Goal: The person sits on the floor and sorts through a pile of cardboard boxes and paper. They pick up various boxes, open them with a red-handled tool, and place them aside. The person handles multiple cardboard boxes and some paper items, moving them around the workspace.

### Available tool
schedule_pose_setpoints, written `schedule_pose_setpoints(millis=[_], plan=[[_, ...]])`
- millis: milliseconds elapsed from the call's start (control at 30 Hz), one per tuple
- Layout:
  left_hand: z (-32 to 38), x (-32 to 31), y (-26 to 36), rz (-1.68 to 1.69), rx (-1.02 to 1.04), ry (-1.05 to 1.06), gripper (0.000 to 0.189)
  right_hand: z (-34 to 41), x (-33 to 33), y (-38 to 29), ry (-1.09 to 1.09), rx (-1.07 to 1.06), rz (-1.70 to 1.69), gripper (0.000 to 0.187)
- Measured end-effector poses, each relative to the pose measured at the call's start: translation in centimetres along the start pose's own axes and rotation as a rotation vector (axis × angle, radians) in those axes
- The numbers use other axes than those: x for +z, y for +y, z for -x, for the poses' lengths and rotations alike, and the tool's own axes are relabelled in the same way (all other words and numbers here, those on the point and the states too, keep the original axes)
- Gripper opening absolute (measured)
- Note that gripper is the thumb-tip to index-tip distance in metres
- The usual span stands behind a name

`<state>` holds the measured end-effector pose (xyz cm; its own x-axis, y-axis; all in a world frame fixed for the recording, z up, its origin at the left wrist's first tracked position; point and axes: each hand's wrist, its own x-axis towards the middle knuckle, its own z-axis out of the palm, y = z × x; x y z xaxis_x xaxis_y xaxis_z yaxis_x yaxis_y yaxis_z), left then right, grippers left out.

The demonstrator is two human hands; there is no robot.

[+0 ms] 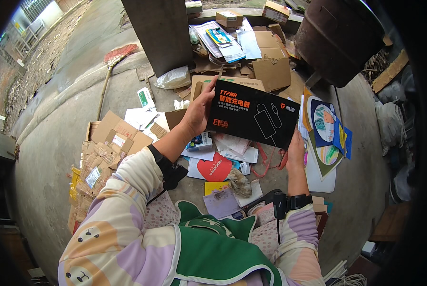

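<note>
A flat black cardboard charger box is held up in front of me, tilted down to the right. Its printed face carries orange and white writing and a line drawing of a charger. My left hand grips the box's left end. At the lower right corner, my right hand holds the other end. A red object, perhaps a tool handle, shows by the right fingers; most of it is hidden. Below the box lie a small blue-and-white box, a red printed sheet and a crumpled grey-brown rag or bag.
Flattened cardboard is piled on the left. Children's drawings lie stacked on the right. Beyond are an open carton, a concrete pillar and a large dark drum. A broom lies at the far left.
</note>
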<state>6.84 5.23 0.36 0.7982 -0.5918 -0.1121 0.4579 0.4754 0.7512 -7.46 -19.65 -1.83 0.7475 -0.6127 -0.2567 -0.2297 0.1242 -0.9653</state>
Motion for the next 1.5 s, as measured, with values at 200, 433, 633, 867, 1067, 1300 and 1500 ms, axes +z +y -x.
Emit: schedule_pose_setpoints(millis=[200,433,633,867,1067,1300,1500], plan=[[0.0,0.0,-0.1,-0.014,-0.006,0.025,0.055,0.2,0.3,-0.4,0.021,0.007,-0.006,0.039],[-0.1,-0.1,-0.2,0.012,-0.006,0.016,0.055,0.0,0.3,-0.4,0.012,0.002,-0.01,0.039],[-0.3,-0.5,-0.6,0.026,0.01,0.013,0.057,0.0,0.3,-0.4,0.007,0.007,-0.034,0.038],[-0.5,-0.8,-0.9,0.027,-0.019,0.085,0.067,0.3,0.3,-0.7,0.017,-0.006,-0.038,0.037],[-0.3,-0.5,-1.0,0.012,-0.016,0.13,0.059,0.3,0.2,-0.6,0.028,-0.009,-0.003,0.038],[-0.2,-0.5,-1.0,0.034,-0.111,0.194,0.035,0.4,0.3,-0.7,0.049,-0.001,0.018,0.039],[0.1,-0.5,-0.8,0.109,-0.146,0.06,0.039,0.1,0.4,-0.6,0.004,-0.047,-0.026,0.036]])
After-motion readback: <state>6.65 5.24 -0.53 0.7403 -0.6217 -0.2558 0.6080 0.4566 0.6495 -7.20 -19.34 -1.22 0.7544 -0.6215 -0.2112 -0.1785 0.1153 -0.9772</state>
